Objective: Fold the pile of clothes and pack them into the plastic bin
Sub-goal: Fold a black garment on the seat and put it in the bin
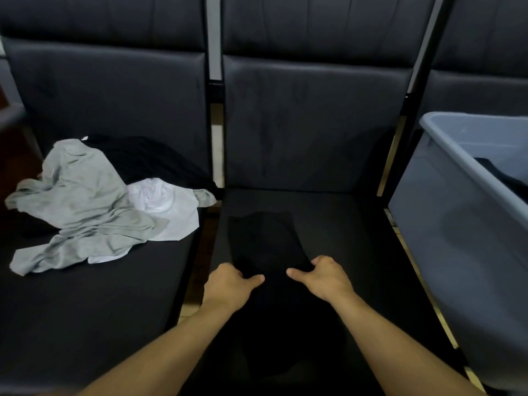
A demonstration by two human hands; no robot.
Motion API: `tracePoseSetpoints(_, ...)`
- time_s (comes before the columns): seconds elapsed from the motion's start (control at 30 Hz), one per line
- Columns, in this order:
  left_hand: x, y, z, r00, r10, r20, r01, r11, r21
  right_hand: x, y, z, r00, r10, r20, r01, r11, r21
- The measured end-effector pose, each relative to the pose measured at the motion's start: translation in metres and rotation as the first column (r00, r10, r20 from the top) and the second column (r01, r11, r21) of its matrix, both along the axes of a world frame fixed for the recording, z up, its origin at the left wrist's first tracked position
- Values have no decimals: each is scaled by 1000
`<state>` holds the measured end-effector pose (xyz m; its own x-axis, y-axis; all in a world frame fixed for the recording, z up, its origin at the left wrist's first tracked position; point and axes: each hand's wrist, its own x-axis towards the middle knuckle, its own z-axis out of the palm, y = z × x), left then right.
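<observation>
On the middle seat (pixel 357 224), left hand (pixel 228 284) and right hand (pixel 328 277) both grip a black garment (pixel 265 241).

Three dark padded chairs (pixel 314 124) stand side by side in a row.

I have a single wide-angle view, worn on the head, looking forward and steeply down over both bare forearms onto the dark padded middle chair seat (pixel 328 224), which lies close beneath the lens. The left hand (pixel 228 284) and right hand (pixel 325 277) sit low at centre. The edges bow outward, taking in the crumpled grey, white and black clothes pile (pixel 97 201) left and the grey-blue plastic bin (pixel 457 230) right.
</observation>
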<state>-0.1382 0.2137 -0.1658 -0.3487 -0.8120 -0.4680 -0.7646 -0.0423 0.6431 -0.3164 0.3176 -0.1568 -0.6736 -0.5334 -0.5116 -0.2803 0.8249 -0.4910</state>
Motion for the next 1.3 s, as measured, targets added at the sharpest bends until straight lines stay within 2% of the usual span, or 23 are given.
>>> tracePoseSetpoints(0.07,-1,-4,-3,987,114,-117,-94,982,165,2,-2,-6,999,19,40,-20,1000,7)
tracePoseSetpoints(0.2,2,-10,-2,953,232,-194,-152,922,357,-9,-1,-30,986,40,163,-24,995,-101)
tracePoseSetpoints(0.3,7,-12,-2,923,260,-284,-118,894,433,-1,7,-11,986,18,168,14,982,-189)
tracePoseSetpoints(0.4,9,-12,0,877,281,-389,-89,892,444,5,16,9,984,-1,177,61,941,-332)
tracePoseSetpoints(0.47,11,-11,6,837,282,-470,-93,918,385,10,21,21,995,13,96,31,895,-444)
tracePoseSetpoints(0.5,13,-8,12,818,242,-522,-85,948,306,14,22,29,997,25,74,16,862,-507)
tracePoseSetpoints(0.6,20,3,36,732,86,-676,-76,996,44,24,28,46,992,42,118,52,722,-690)
tracePoseSetpoints(0.67,23,10,51,662,-36,-749,-24,997,-68,30,32,58,987,57,149,75,659,-748)
tracePoseSetpoints(0.73,25,16,63,635,-127,-762,27,990,-142,34,34,69,987,84,136,55,621,-782)
tracePoseSetpoints(0.87,23,19,71,675,-153,-722,52,986,-160,33,32,75,982,113,151,38,665,-745)
tracePoseSetpoints(0.97,18,18,65,743,-104,-661,23,991,-131,35,26,70,980,1,199,144,686,-713)
tracePoseSetpoints(1.03,15,14,57,799,-78,-597,13,994,-113,37,21,63,957,-70,283,253,680,-688)
tracePoseSetpoints(1.1,13,9,45,871,-75,-485,26,994,-107,36,17,48,946,-107,307,285,727,-625)
tracePoseSetpoints(1.2,15,1,23,955,-91,-282,78,995,-58,35,14,20,962,-89,258,206,856,-474)
tracePoseSetpoints(1.27,18,1,16,979,-139,-146,131,989,-64,35,13,7,969,-60,239,144,925,-351)
tracePoseSetpoints(1.3,18,2,16,983,-169,-75,161,981,-104,36,13,5,983,-51,178,102,952,-289)
